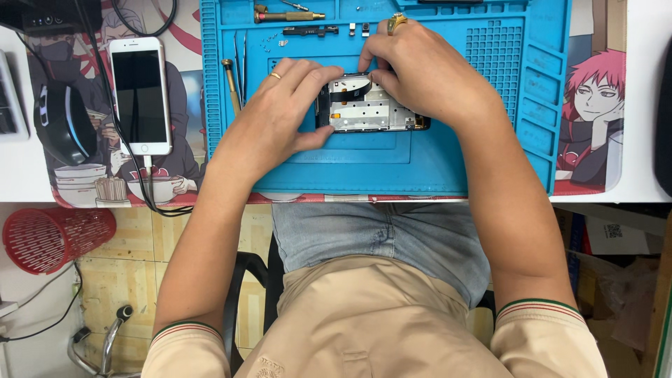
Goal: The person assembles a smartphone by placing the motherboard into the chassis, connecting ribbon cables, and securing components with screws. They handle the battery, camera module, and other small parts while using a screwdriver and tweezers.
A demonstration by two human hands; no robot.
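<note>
An opened phone (371,108) lies face down on the blue repair mat (364,164), its silver inner frame and black cables showing. My left hand (283,105) grips its left end, thumb under the lower edge and fingers over the top. My right hand (420,70) rests over the upper right part, fingertips pinching at a small piece near the top edge. Each hand wears a gold ring. What the right fingertips hold is hidden.
A white phone (140,94) with a cable lies on the printed desk mat at the left. Tweezers (239,63), a screwdriver (231,84), a brass tool (287,15) and small screws sit on the mat's upper left. A red basket (56,238) stands on the floor.
</note>
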